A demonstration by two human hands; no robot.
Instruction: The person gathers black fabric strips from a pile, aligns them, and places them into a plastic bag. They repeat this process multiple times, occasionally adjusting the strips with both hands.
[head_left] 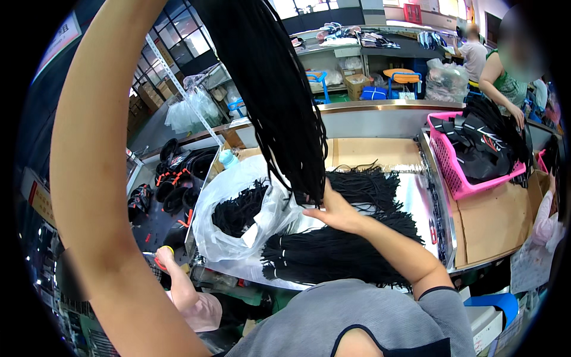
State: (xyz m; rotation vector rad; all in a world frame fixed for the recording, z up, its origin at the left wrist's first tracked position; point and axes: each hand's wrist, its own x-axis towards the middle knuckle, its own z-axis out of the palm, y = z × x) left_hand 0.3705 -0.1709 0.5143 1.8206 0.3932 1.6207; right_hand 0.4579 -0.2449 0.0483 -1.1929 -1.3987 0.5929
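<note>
Black cords (275, 89) hang near a plastic bag (229, 249).

this looks like a workshop, with worktable (421, 195), cord bundles (342, 256), co-workers (515, 90).

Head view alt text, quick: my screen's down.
A thick bundle of black cords hangs from above the frame, the right hand at its lower end; the left arm extends out of view. Below, more black bundles lie beside a plastic bag.
</note>
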